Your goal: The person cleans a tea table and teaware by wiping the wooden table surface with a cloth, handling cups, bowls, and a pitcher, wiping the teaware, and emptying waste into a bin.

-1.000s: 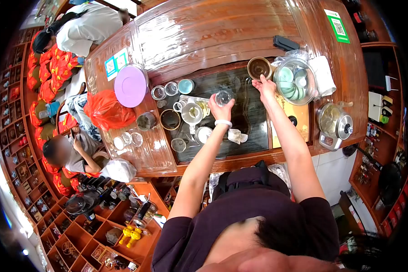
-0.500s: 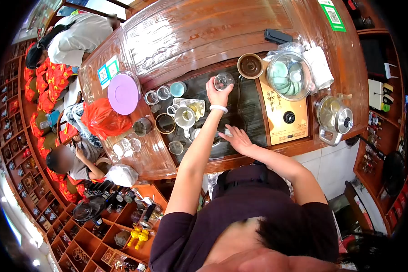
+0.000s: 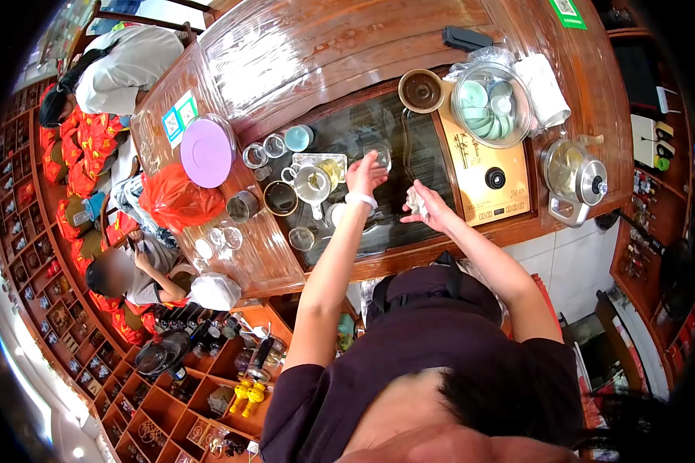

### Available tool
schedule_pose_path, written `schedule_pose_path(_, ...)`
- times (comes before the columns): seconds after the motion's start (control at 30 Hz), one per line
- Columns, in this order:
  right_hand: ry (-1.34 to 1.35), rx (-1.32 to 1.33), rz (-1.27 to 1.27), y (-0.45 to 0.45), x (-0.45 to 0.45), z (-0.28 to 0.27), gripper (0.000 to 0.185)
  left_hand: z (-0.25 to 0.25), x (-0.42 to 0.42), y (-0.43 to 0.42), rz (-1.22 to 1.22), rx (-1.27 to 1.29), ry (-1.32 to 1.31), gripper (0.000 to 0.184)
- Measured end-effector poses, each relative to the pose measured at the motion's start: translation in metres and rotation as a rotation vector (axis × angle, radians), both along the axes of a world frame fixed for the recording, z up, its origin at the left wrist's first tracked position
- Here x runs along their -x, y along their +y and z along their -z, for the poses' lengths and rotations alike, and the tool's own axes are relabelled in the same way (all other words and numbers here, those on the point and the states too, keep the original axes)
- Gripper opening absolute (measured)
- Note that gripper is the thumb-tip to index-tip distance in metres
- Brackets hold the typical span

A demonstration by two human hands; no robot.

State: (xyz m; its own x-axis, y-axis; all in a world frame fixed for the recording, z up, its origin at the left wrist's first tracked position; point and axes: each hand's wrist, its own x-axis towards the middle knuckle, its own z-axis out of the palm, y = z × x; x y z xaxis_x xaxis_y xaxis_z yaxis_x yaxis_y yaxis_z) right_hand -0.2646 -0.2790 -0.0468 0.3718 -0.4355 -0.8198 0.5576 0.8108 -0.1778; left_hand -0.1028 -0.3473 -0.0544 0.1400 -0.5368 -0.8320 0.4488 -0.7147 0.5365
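Observation:
My left hand [image 3: 364,176], with a white bracelet at the wrist, has its fingers curled around the near-left side of a small clear glass cup [image 3: 384,157] over the dark tea tray [image 3: 421,158]. To its right, my right hand [image 3: 434,210] holds a crumpled white cloth or tissue [image 3: 416,204] in its fingers, above the tray's front part. Left of my left hand stand a white strainer [image 3: 312,184] with a handle, a dark-filled cup [image 3: 280,198], and a clear dish [image 3: 331,167]. A small glass [image 3: 301,238] sits near the tray's front edge.
At right are a gold induction plate [image 3: 486,162], a brown cup [image 3: 421,91], a glass bowl of green cups [image 3: 493,104] and a glass kettle [image 3: 573,181]. A purple-lidded tub [image 3: 208,152] and red bag [image 3: 179,199] stand left. Two people are at far left.
My left hand and the glass cup have moved down toward me. My right hand has lifted and shifted right, with the white crumpled cloth or tissue in its fingers.

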Motion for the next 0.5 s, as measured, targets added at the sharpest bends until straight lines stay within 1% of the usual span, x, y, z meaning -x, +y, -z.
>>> schedule_pose_path(0.03, -0.002, -0.001, 0.002, 0.003, 0.001, 0.006, 0.032, 0.002, 0.003, -0.007, 0.016, 0.043, -0.074, 0.043)
schedule_pose_path(0.07, 0.023, 0.04, -0.064, 0.008, 0.004, 0.016, 0.032, 0.019, 0.002, -0.011, 0.062, 0.124, -0.151, 0.041)
schedule_pose_path(0.1, 0.048, 0.081, -0.129, 0.009, 0.004, 0.016, 0.031, 0.018, 0.007, -0.016, 0.115, 0.22, -0.32, 0.048)
schedule_pose_path(0.13, 0.105, 0.057, -0.13, 0.011, 0.002, 0.016, 0.032, 0.03, 0.007, -0.023, 0.218, 0.283, -0.519, 0.053)
schedule_pose_path(0.17, 0.104, 0.059, -0.127, 0.013, -0.001, 0.016, 0.032, 0.043, 0.006, -0.028, 0.322, 0.346, -0.717, 0.058)
schedule_pose_path(0.23, 0.249, 0.044, -0.281, 0.017, -0.007, 0.022, 0.037, 0.001, 0.021, -0.048, 0.442, 0.363, -0.877, 0.066)
schedule_pose_path(0.27, 0.416, 0.095, -0.399, 0.02, -0.017, 0.025, 0.043, -0.005, 0.026, -0.055, 0.45, 0.401, -0.88, 0.066)
schedule_pose_path(0.3, 0.588, 0.288, -0.531, 0.022, -0.026, 0.031, 0.046, 0.001, 0.029, -0.064, 0.452, 0.442, -0.91, 0.065)
schedule_pose_path(0.33, 0.666, 0.381, -0.632, 0.027, -0.035, 0.036, 0.046, 0.006, 0.032, -0.068, 0.472, 0.425, -0.874, 0.066)
schedule_pose_path(0.37, 0.742, 0.476, -0.733, 0.026, -0.046, 0.032, 0.048, -0.003, 0.036, -0.074, 0.491, 0.409, -0.84, 0.066)
schedule_pose_path(0.4, 0.778, 0.654, -0.83, 0.029, -0.054, 0.034, 0.049, 0.0, 0.037, -0.076, 0.494, 0.41, -0.838, 0.066)
schedule_pose_path(0.43, 0.807, 0.835, -0.923, 0.031, -0.063, 0.036, 0.05, 0.004, 0.038, -0.079, 0.532, 0.461, -0.891, 0.068)
schedule_pose_path(0.47, 0.821, 0.928, -0.917, 0.031, -0.069, 0.032, 0.052, 0.007, 0.038, -0.081, 0.57, 0.512, -0.945, 0.069)
schedule_pose_path(0.5, 0.818, 0.926, -0.914, 0.031, -0.072, 0.034, 0.052, 0.01, 0.037, -0.082, 0.574, 0.51, -0.947, 0.069)
